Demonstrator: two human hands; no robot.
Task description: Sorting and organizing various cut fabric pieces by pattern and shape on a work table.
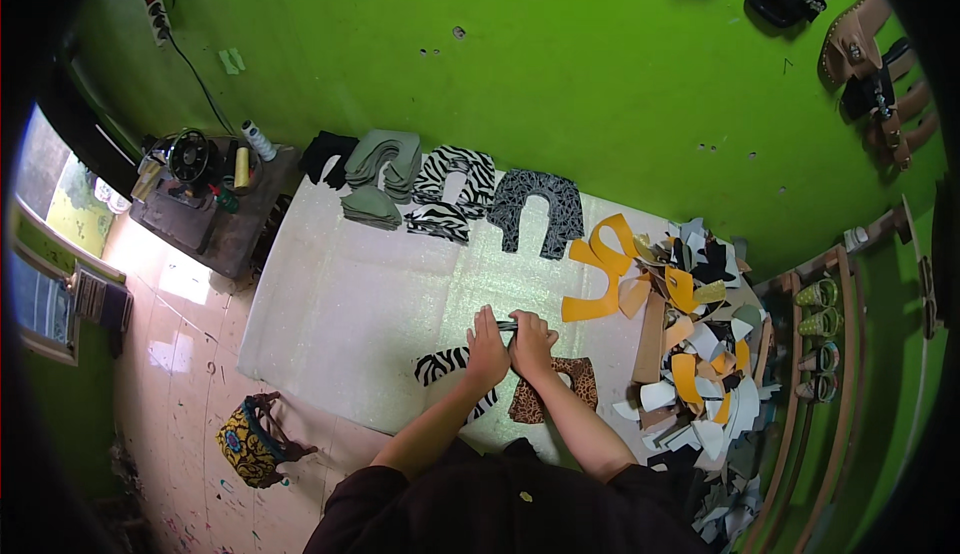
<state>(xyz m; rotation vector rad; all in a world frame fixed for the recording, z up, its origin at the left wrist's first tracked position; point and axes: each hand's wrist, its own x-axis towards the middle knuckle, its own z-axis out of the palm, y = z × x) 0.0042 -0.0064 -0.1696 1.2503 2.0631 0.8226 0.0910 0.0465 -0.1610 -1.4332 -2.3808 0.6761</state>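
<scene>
Together, both hands meet over a small dark piece on the white bench. Left hand and right hand each pinch an end, its long axis running left-right between them. A zebra-print cutout lies under the left wrist, a leopard-print cutout beneath the right.

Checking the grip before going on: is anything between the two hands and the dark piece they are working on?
Nothing visible. The left hand and right hand both rest directly on the dark piece, over the zebra-print cutout and leopard-print cutout.
</scene>
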